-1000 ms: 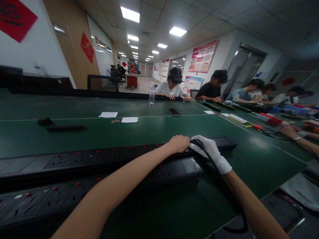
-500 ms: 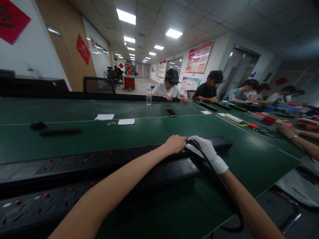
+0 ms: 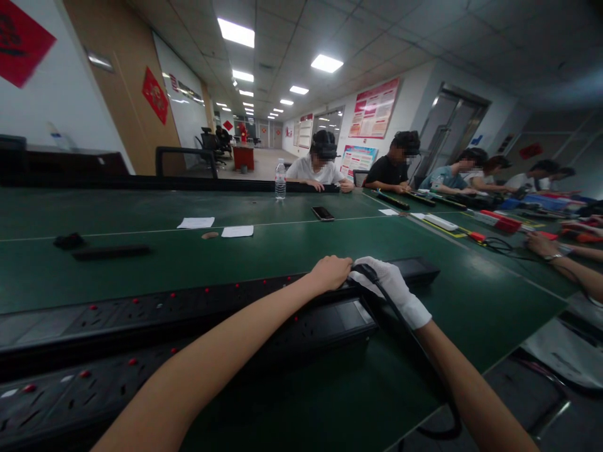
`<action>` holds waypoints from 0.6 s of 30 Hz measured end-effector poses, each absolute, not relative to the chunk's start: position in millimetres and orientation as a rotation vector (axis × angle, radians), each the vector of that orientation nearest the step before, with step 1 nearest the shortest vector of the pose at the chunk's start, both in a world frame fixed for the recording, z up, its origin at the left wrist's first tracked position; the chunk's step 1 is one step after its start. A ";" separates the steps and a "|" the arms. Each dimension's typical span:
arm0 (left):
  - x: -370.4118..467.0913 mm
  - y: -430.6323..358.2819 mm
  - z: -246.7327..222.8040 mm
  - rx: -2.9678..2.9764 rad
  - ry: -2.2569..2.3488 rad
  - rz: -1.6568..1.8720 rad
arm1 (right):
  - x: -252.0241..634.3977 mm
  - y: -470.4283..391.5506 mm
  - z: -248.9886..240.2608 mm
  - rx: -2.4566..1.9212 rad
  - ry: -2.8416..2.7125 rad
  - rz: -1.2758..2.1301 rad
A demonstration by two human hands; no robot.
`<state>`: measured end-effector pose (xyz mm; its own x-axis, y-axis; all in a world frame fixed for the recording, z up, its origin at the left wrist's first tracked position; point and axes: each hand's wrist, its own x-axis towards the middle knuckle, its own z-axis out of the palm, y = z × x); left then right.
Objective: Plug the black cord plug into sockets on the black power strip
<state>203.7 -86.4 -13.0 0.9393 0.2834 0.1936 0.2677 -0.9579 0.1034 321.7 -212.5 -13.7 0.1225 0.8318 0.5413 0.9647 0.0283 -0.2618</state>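
Left hand (image 3: 331,272) closed over far power strip (image 3: 226,296); right hand (image 3: 389,282) grips cable (image 3: 385,294); poster (image 3: 374,108) print illegible.

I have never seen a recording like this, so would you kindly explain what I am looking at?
There is no machine here: one camera, worn on a person's head, looks forward and down at their hands. The bare left hand is curled over the farther of two long black socket strips; the white-gloved right hand holds a black cable. The green table also bears a water bottle, a phone and paper sheets. Other people sit beyond.
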 end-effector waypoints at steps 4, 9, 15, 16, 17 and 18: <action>203.6 -86.6 -12.6 3.018 0.450 0.310 | 321.5 -212.4 -13.8 -1.829 -1.722 -0.309; 203.9 -88.4 -11.0 3.011 0.480 0.321 | 320.9 -211.7 -13.9 -1.828 -1.713 -0.316; 201.7 -91.0 -7.3 3.022 0.493 0.349 | 318.1 -213.5 -10.9 -1.827 -1.719 -0.303; 201.3 -91.1 -6.8 3.024 0.491 0.345 | 317.6 -213.9 -10.4 -1.827 -1.719 -0.303; 201.1 -91.3 -6.4 3.028 0.489 0.343 | 317.3 -214.2 -10.1 -1.827 -1.720 -0.303; 200.9 -91.5 -6.0 3.031 0.485 0.342 | 317.1 -214.4 -9.8 -1.827 -1.719 -0.305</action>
